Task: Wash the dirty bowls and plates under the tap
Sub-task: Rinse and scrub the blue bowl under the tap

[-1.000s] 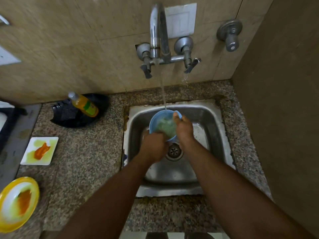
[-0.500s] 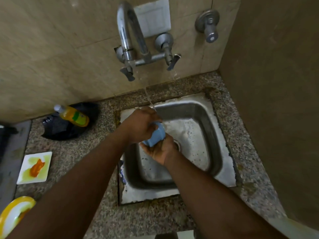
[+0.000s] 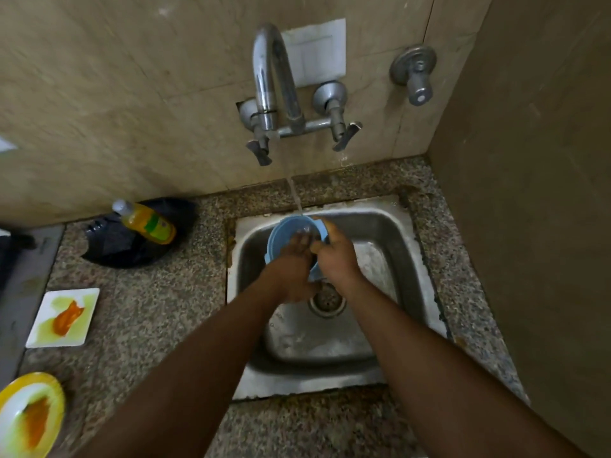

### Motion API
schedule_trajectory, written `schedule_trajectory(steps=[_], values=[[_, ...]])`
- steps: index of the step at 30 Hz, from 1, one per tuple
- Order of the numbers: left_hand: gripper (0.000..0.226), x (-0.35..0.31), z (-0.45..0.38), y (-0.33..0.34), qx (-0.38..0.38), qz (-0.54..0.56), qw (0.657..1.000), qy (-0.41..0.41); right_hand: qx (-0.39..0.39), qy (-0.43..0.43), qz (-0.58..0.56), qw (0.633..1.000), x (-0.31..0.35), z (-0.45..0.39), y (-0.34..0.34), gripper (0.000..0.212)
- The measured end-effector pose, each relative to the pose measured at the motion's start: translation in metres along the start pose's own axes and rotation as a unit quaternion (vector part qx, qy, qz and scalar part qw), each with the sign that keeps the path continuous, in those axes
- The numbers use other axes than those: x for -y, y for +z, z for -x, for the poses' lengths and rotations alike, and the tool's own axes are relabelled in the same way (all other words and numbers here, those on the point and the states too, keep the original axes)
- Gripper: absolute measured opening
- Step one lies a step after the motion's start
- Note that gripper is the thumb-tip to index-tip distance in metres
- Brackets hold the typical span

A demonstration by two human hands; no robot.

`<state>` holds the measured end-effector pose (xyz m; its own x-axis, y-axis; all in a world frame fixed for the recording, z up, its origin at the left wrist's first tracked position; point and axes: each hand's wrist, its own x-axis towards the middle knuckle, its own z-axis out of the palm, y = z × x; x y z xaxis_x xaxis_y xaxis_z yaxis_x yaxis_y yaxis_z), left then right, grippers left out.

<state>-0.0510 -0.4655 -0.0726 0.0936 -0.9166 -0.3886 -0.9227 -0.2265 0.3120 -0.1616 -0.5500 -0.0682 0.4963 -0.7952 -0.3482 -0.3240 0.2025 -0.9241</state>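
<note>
The right hand [image 3: 337,259] is gripping the blue bowl [image 3: 287,230] at its rim, over the sink [image 3: 390,226], under the tap [image 3: 271,81] stream. The left hand [image 3: 291,269] is pressing extended fingers inside the bowl.

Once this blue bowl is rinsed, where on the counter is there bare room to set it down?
Bare granite lies between the sink rim and the white square plate, below the black bag holding the yellow bottle. The narrow strip right of the sink is bare too. The left edge is crowded by that plate and the yellow-rimmed plate.
</note>
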Motion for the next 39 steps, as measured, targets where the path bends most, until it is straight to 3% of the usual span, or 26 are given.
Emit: schedule_trajectory(steps=[3, 5, 8, 11, 15, 20, 24, 26, 29, 32, 34, 36, 39], values=[[0.096, -0.008, -0.014, 0.005, -0.102, -0.011, 0.992, -0.067, -0.016, -0.092, 0.045, 0.995, 0.005, 0.001, -0.002, 0.064], [0.088, -0.023, -0.016, 0.004, -0.160, 0.073, 0.982, -0.074, -0.042, -0.134, 0.041, 0.989, 0.007, -0.003, -0.004, 0.055], [0.065, -0.038, -0.016, 0.004, -0.136, 0.127, 0.982, -0.012, -0.082, -0.087, -0.030, 0.992, 0.011, -0.015, -0.014, 0.040], [0.062, -0.033, -0.005, -0.005, -0.088, 0.052, 0.994, 0.044, -0.046, -0.037, -0.095, 0.994, 0.015, -0.024, -0.025, 0.034], [0.074, -0.006, 0.006, -0.028, -0.052, -0.218, 0.964, 0.145, 0.058, -0.058, -0.081, 0.993, 0.018, -0.019, -0.025, 0.030], [0.068, -0.006, 0.019, -0.031, -0.030, -0.315, 0.949, -0.011, 0.026, -0.096, -0.027, 0.995, 0.027, -0.022, -0.020, 0.034], [0.055, -0.028, 0.029, -0.035, -0.025, -0.348, 0.937, -0.012, 0.008, -0.074, -0.045, 0.996, 0.026, -0.020, -0.021, 0.032], [0.039, -0.041, 0.037, -0.036, -0.024, -0.320, 0.947, -0.006, -0.001, -0.053, -0.078, 0.996, 0.024, -0.019, -0.021, 0.028], [0.024, -0.055, 0.039, -0.031, -0.062, -0.156, 0.985, -0.048, 0.003, -0.033, -0.131, 0.991, 0.020, -0.016, -0.017, 0.025], [0.038, -0.057, 0.034, -0.022, -0.109, 0.070, 0.990, -0.053, 0.018, -0.015, -0.207, 0.978, 0.016, -0.010, -0.012, 0.023], [0.050, -0.053, 0.028, -0.017, -0.116, 0.226, 0.966, -0.047, 0.030, 0.003, -0.262, 0.965, 0.014, -0.008, -0.011, 0.019], [0.064, -0.052, 0.023, -0.011, -0.114, 0.256, 0.959, -0.035, 0.042, 0.016, -0.288, 0.957, 0.015, -0.008, -0.010, 0.020], [0.096, -0.057, 0.025, -0.004, -0.071, 0.133, 0.988, -0.024, 0.052, 0.023, -0.294, 0.954, 0.021, -0.007, -0.004, 0.021]])
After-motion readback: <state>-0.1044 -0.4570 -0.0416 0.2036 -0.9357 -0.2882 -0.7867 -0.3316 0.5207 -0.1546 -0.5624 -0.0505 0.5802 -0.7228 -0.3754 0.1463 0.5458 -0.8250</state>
